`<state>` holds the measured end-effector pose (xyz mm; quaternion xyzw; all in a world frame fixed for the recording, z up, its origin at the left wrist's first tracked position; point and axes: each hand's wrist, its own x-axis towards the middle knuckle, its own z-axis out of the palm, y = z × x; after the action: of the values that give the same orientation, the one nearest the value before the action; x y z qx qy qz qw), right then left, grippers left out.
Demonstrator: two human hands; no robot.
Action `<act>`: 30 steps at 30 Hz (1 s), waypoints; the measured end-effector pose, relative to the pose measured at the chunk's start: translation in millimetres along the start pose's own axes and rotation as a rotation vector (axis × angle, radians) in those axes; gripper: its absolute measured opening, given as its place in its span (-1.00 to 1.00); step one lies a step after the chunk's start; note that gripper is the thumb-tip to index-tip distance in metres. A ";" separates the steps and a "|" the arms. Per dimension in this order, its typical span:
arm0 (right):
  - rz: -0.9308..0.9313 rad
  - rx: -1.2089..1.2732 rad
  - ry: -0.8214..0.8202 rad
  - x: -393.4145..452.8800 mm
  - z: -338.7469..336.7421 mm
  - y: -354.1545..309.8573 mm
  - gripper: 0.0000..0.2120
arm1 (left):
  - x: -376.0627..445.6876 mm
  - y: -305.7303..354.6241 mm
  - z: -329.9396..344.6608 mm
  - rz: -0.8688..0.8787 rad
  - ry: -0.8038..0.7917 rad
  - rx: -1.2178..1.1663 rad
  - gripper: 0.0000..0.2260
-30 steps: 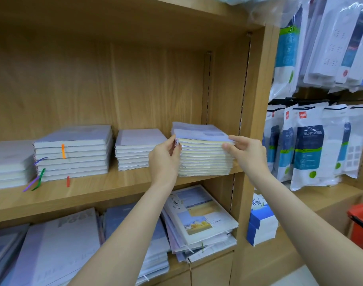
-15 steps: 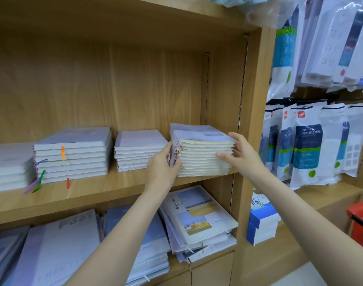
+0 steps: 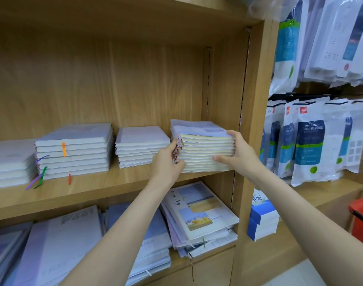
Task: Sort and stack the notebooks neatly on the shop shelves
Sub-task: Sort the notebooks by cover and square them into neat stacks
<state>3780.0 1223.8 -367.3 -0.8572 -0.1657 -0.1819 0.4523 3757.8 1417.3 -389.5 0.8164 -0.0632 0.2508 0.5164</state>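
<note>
A stack of several thin notebooks (image 3: pixel 205 149) with cream page edges and a pale plastic-wrapped top stands at the right end of the middle wooden shelf (image 3: pixel 94 186). My left hand (image 3: pixel 168 162) grips its left, spine side. My right hand (image 3: pixel 238 155) holds the right front corner, thumb across the page edges and fingers along the side. Left of it sit a lower white stack (image 3: pixel 141 145), a taller stack with orange, purple and green ribbons (image 3: pixel 73 149), and a further stack (image 3: pixel 9 162) at the far left.
The upright side panel (image 3: pixel 252 120) stands right beside the held stack. Larger notebooks (image 3: pixel 199 211) lie in loose piles on the shelf below. To the right hang packaged power strips (image 3: pixel 308 141), with blue-and-white boxes (image 3: pixel 261 221) and a red basket (image 3: pixel 362 219) lower down.
My right hand slid from the stack's front edge round to its right corner. My left hand dropped lower along the spine side. The stack's edges look more even.
</note>
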 end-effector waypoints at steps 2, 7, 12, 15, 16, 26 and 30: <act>0.007 0.015 -0.006 -0.4 -1.5 -0.9 -0.22 | -1.3 0.6 -0.3 -0.002 -0.002 -0.006 -0.38; 0.015 0.084 -0.008 -1.5 -3.3 -5.6 -0.23 | -0.1 14.1 -5.6 0.013 -0.006 -0.077 -0.41; 0.034 0.075 0.007 -0.9 0.2 -8.9 -0.23 | 6.9 13.5 -5.8 0.030 -0.032 -0.024 -0.41; 0.039 0.072 0.009 -2.0 0.9 -8.0 -0.21 | 8.1 11.8 -4.0 0.024 -0.023 0.009 -0.39; 0.035 0.068 0.008 -2.2 1.1 -7.8 -0.21 | 7.5 12.0 -3.6 0.024 -0.017 0.014 -0.38; -0.119 -0.175 -0.079 -8.4 -6.5 11.9 -0.04 | -21.5 -4.2 -23.6 0.073 -0.183 0.280 -0.34; -0.113 -0.225 -0.078 -11.1 2.8 14.4 -0.08 | -17.5 -4.0 -28.0 0.023 -0.165 0.239 -0.32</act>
<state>3777.1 1217.0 -384.1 -0.8983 -0.2097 -0.1909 0.3355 3734.4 1440.8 -391.5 0.8891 -0.0845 0.1942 0.4057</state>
